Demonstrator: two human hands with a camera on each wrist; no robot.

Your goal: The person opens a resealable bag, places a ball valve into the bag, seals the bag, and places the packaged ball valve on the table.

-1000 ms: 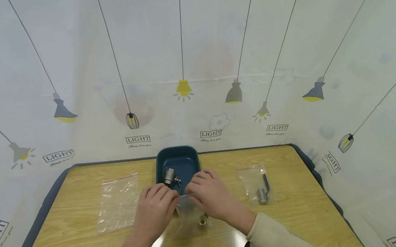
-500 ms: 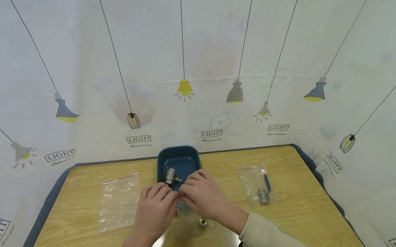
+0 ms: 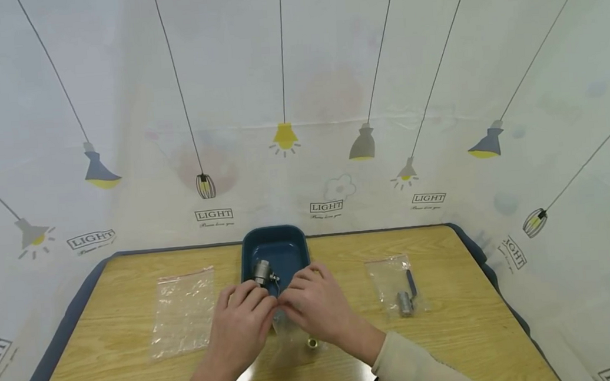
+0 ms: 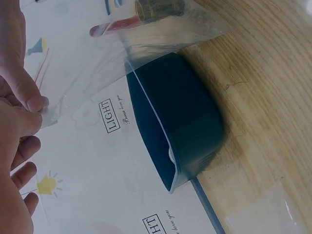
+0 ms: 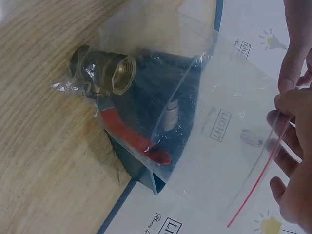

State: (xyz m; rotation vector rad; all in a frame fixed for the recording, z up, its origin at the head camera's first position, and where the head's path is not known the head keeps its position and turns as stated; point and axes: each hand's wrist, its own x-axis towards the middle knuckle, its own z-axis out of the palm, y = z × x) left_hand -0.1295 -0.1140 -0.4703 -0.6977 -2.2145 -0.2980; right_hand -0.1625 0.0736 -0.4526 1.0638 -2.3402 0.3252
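Lamp-printed sheeting is backing the table. In front of the tray, your fingers are pinching a bag holding a red-handled valve. Right of the tray, a blue-handled valve is lying already bagged; inside, a silver valve seems to be awaiting bagging.

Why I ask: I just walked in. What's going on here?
A person's left grip and right grip pinch the top of a clear zip bag holding a brass valve with a red handle. Behind it, a blue tray holds a metal fitting. A bagged valve lies to the right, a flat clear bag to the left.
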